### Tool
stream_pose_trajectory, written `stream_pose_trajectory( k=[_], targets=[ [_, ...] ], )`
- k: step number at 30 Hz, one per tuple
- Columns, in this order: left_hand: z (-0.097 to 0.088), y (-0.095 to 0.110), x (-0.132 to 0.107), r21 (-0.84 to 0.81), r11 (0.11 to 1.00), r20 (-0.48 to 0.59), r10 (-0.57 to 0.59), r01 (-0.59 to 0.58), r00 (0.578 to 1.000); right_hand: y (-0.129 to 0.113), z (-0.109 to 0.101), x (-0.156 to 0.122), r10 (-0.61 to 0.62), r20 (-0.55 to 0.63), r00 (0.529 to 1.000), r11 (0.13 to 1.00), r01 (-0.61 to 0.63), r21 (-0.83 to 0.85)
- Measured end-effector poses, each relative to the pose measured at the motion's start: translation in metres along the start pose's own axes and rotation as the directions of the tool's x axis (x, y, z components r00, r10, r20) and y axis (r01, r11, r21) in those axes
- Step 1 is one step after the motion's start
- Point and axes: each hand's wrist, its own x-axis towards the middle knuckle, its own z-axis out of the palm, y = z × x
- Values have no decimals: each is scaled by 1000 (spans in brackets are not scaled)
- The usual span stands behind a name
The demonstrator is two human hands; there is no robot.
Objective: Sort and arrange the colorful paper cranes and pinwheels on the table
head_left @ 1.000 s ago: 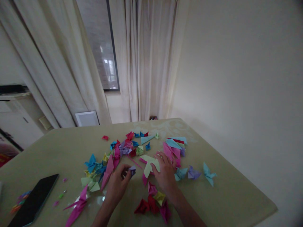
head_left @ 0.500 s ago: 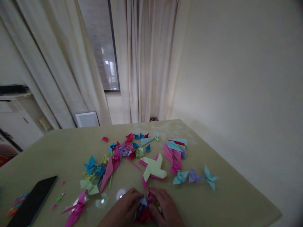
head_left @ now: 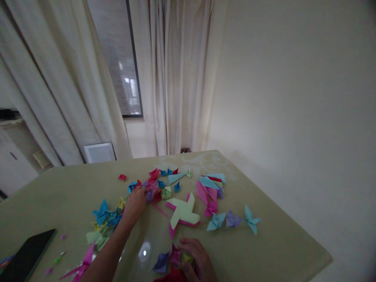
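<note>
My left hand (head_left: 137, 199) is stretched out over the table at a heap of small folded paper pieces (head_left: 152, 190) in purple, pink and red. Its fingertips reach the heap's left side, and their grip is hidden. Close to me, my right hand (head_left: 197, 256) curls round a pink folded paper piece (head_left: 175, 256) and a yellow-green folded paper piece (head_left: 186, 257). Beside them lie a purple folded paper piece (head_left: 161, 262) and some red paper (head_left: 173, 275) at the bottom edge. Just beyond my right hand is a pale green and magenta paper pinwheel (head_left: 183, 212).
Blue, yellow and green folded papers (head_left: 102, 213) lie left of my forearm, with a magenta paper crane (head_left: 84, 266) nearer. A black phone (head_left: 32, 254) rests at far left. Right of the pinwheel are light blue, purple and pink folded papers (head_left: 216, 221). A wall borders the table's right side.
My left hand has left the paper pieces in front of me and moved forward and left to the heap. The purple piece now lies on the table. My right hand stays nearby.
</note>
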Motion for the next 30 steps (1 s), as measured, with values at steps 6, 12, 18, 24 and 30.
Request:
stream_pose_trajectory(
  k=[6,12,18,24,30],
  targets=[
    [2,-10,-6,-38,999,35,12,-10,999,-13,-2,3,48,-50,998,999,-48,3],
    [-8,-13,-15,-128,991,2,31,-30,1000,-19,-3,3,47,-76,996,999,-49,-13],
    [-32,25,-62,-497,864,-210,-29,-82,977,-16,1,-3,-8,-286,958,977,-53,-206],
    [-22,103,-131,-688,698,-55,221,-197,974,-26,-1,24,-176,-352,919,915,21,-403],
    [-9,139,-154,-724,654,-2,318,-221,948,-16,-12,30,-270,-362,892,876,71,-478]
  ],
)
